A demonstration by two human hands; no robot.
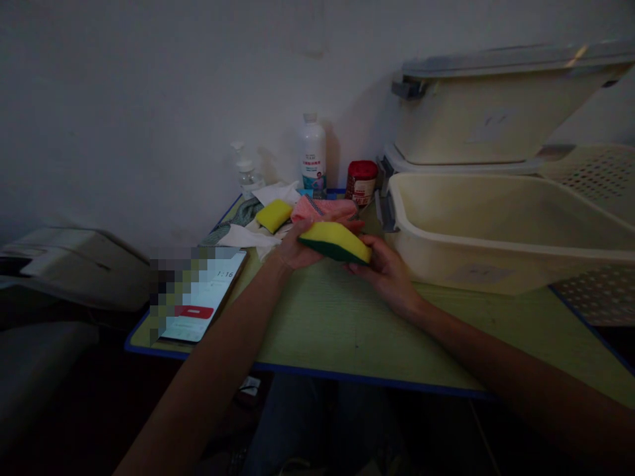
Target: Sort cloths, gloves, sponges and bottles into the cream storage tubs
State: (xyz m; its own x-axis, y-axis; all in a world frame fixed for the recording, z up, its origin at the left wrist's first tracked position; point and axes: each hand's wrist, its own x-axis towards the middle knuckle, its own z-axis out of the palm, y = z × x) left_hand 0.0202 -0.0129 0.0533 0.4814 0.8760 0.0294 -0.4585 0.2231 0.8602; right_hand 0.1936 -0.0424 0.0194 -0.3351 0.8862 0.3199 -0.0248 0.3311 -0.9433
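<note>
A yellow sponge with a dark green scouring layer [335, 241] is held above the table, its yellow side up. My left hand [296, 250] grips its left end, partly from beneath. At the right end, my right hand [387, 271] pinches it between thumb and fingers. Just behind lies a folded pink cloth [325, 209]. A second yellow sponge [274, 215] rests to its left, among white tissues [278, 192] and a grey-green cloth [245, 213]. Some fingertips are hidden by the held sponge.
On the right stands an open cream bin [461, 258], with a lidded bin [486, 119] behind it. A white bottle [312, 155], a pump bottle [247, 175] and a red package [362, 180] stand along the wall. A phone [203, 301] lies at the table's left edge.
</note>
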